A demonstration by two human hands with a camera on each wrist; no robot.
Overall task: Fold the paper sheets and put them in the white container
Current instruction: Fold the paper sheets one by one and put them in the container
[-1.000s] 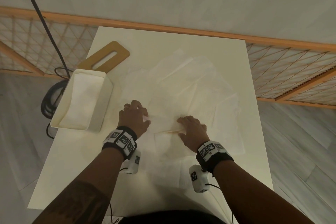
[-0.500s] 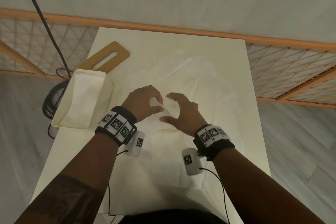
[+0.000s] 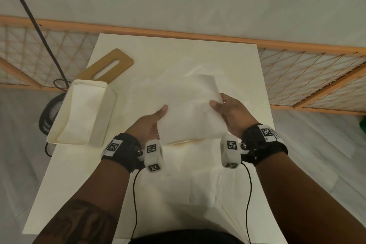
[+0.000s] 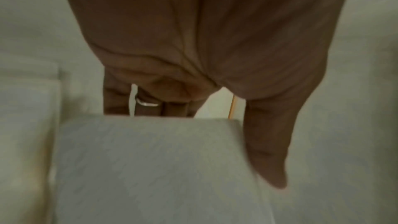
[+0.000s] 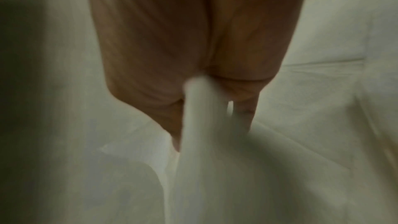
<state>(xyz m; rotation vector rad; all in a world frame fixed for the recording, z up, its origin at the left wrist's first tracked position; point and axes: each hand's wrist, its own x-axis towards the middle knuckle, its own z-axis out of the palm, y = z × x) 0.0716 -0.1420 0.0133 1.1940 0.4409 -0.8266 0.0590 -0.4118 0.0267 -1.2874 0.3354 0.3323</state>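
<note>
Both hands hold one white paper sheet (image 3: pixel 190 109) up above the table. My left hand (image 3: pixel 150 123) grips its left edge, thumb on top and fingers hidden beneath. My right hand (image 3: pixel 230 112) pinches the right edge between thumb and fingers. In the left wrist view the sheet (image 4: pixel 155 168) covers the fingers, with the thumb lying on it. In the right wrist view the sheet's edge (image 5: pixel 200 125) runs between thumb and fingers. More white sheets (image 3: pixel 198 180) lie spread on the table. The white container (image 3: pixel 83 113) stands at the table's left edge, with paper lying inside it.
A wooden board with a slot (image 3: pixel 111 67) lies behind the container. The white table (image 3: pixel 138 49) ends at a wooden lattice rail (image 3: pixel 297 45). A black cable (image 3: pixel 39 25) hangs at the left, with coiled cable (image 3: pixel 49 113) on the floor.
Both hands were down at the sheets on the table; the left pinched a corner and raised it, and now both hands hold one sheet up off the pile by its sides.
</note>
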